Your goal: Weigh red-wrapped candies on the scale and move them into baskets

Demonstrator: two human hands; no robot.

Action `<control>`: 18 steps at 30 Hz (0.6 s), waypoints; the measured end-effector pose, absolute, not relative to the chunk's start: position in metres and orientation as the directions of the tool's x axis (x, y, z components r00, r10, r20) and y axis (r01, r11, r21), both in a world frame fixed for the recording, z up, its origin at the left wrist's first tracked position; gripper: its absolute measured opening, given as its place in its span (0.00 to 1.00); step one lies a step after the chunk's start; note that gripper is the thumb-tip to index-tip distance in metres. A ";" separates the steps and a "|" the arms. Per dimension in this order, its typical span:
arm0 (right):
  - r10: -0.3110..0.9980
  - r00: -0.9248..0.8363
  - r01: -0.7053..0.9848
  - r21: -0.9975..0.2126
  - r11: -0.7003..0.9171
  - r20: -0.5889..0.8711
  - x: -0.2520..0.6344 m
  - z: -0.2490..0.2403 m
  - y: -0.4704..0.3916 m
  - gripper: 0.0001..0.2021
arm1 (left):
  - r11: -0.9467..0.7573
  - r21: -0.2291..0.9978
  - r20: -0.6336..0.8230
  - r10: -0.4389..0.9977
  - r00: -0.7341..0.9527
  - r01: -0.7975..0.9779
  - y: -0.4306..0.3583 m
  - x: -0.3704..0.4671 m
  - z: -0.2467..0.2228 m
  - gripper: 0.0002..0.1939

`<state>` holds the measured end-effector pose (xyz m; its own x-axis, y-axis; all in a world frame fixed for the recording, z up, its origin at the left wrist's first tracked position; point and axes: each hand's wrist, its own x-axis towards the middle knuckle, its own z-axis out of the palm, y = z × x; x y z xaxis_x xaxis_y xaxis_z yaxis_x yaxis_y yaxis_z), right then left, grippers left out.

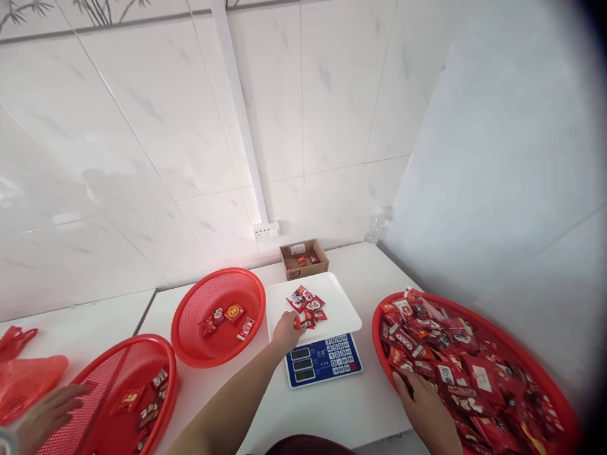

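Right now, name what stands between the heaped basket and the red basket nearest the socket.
The head view shows a scale, packets on its white tray and the left hand at them.

Scale (324,366) on table (332,411); packets (300,298) on its tray (342,313). Behind, near wall (332,202): box (313,270), packets inside. Right: full basket (378,335). Left: rear basket (196,309), then front basket (171,373), packets in both. Far left: bag (33,379).
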<state>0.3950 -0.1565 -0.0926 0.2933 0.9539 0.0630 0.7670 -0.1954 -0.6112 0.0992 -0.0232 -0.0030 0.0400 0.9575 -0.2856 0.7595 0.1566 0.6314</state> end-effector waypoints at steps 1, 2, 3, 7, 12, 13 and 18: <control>0.953 0.296 0.766 -0.611 -0.198 0.062 0.395 -0.093 -0.156 0.21 | 0.182 0.672 -0.298 0.954 0.037 0.718 -0.030 0.099 0.000 0.06; 0.952 0.300 0.766 -0.610 -0.202 0.062 0.395 -0.095 -0.156 0.21 | 0.233 0.731 -0.339 0.940 0.045 0.642 -0.038 0.097 0.002 0.07; 0.951 0.303 0.766 -0.609 -0.204 0.063 0.396 -0.096 -0.156 0.20 | 0.306 0.792 -0.403 0.912 0.076 0.528 -0.047 0.096 0.003 0.09; 0.951 0.300 0.762 -0.619 -0.188 0.080 0.399 -0.104 -0.155 0.21 | 0.631 0.773 -0.618 0.722 0.311 0.071 -0.091 0.088 -0.002 0.23; 0.942 0.302 0.766 -0.626 -0.148 0.147 0.405 -0.108 -0.157 0.24 | 0.715 0.697 -0.688 0.643 0.337 0.059 -0.131 0.086 -0.014 0.24; 0.935 0.303 0.774 -0.620 -0.128 0.186 0.403 -0.105 -0.158 0.25 | 0.702 0.706 -0.687 0.646 0.334 0.095 -0.135 0.087 -0.015 0.23; 0.977 0.187 0.657 -0.752 -0.049 0.100 0.355 -0.065 -0.162 0.24 | 0.565 0.802 -0.592 0.714 0.373 0.193 -0.137 0.096 -0.009 0.21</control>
<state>0.3549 -0.1615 -0.0646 0.1870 0.9772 0.1000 0.6571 -0.0487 -0.7523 0.0962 -0.1370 -0.0093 0.3731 0.7141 -0.5923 0.1932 0.5646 0.8024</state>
